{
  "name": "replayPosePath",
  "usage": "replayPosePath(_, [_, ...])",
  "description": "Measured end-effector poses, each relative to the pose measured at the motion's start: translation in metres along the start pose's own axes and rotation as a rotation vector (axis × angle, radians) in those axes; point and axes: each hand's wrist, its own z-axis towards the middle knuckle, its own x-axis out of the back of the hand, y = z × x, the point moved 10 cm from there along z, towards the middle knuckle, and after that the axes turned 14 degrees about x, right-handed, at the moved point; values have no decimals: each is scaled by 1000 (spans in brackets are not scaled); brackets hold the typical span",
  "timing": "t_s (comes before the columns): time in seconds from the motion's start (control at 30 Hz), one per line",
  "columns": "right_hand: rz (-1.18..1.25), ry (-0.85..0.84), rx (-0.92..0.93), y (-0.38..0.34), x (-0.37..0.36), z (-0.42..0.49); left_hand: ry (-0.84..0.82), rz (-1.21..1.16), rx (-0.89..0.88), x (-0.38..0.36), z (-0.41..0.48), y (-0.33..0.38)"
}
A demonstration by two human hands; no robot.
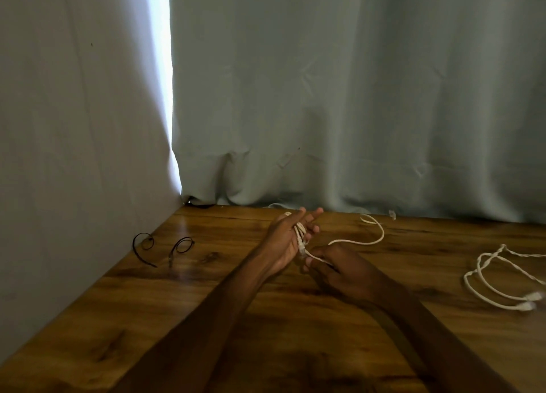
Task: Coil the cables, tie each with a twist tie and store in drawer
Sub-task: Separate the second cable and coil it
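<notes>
A thin white cable [359,241] runs across the wooden table [165,298]. My left hand [285,240] is raised with fingers stretched out, and several turns of the cable are wrapped around them. My right hand [336,264] pinches the cable just below that coil. The free end curves off to the right toward the curtain. A second white cable [487,277] lies loose at the right edge, its two plugs near the front. Two black twist ties [146,246] [181,246] lie curled at the left. No drawer is visible.
A grey-blue curtain [339,103] hangs along the table's far edge, and a pale wall [74,141] closes the left side. A small clear plug [392,214] rests by the curtain.
</notes>
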Motion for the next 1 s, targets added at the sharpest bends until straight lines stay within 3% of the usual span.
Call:
replayPosePath(0.13, [-39,10,-25,4,8,-2,73,133,-40,-1,2,-2])
replayPosePath(0.43, [-15,222,-57,-2,37,-6,220,347,-96,13,-6,8])
replayPosePath(0.6, [186,354,-11,-14,50,-7,372,769,-108,22,-18,3])
replayPosePath(0.83, [210,409,16,-6,60,-11,89,769,-95,-8,-17,-12])
replayPosePath(1.0, [36,440,53,1,66,-11,-186,614,113,-24,-11,-34])
